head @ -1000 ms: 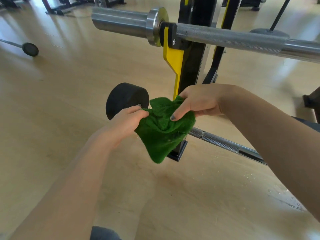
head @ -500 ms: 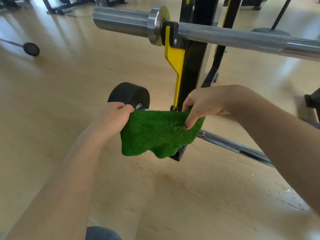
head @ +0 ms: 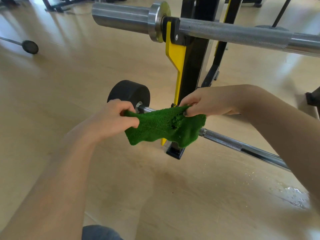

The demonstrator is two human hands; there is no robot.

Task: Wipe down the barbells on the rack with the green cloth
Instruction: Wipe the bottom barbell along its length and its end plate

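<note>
The green cloth (head: 166, 126) is stretched out between both hands, right in the middle of the view and just in front of the lower barbell (head: 225, 142). Its left edge is pinched by the left hand (head: 114, 118), with the fingers curled over the top and the thumb tucked underneath. Its upper right corner is gripped by the right hand (head: 209, 101), the fingertips bunched down into the fabric. A few small holes are seen in the cloth near the right hand, and its lower edge hangs loose and ragged. Whether the cloth is touching the bar behind it cannot be told from here. The lower barbell is carried low on the rack upright (head: 194, 70), black with a yellow bracket (head: 175, 54), and its knurled shaft is seen running off to the near right. A black weight (head: 129, 93) is mounted on its left end, just beyond the left hand. Higher up, the upper barbell (head: 233, 34) is rested across the same upright, its thick steel sleeve (head: 121, 18) and collar sticking out to the left. Far off on the left, a small black disc on a thin rod (head: 29, 47) is laid on the pale wooden floor (head: 60, 80). A wet patch (head: 290, 196) is caught gleaming on the floor at the near right.
</note>
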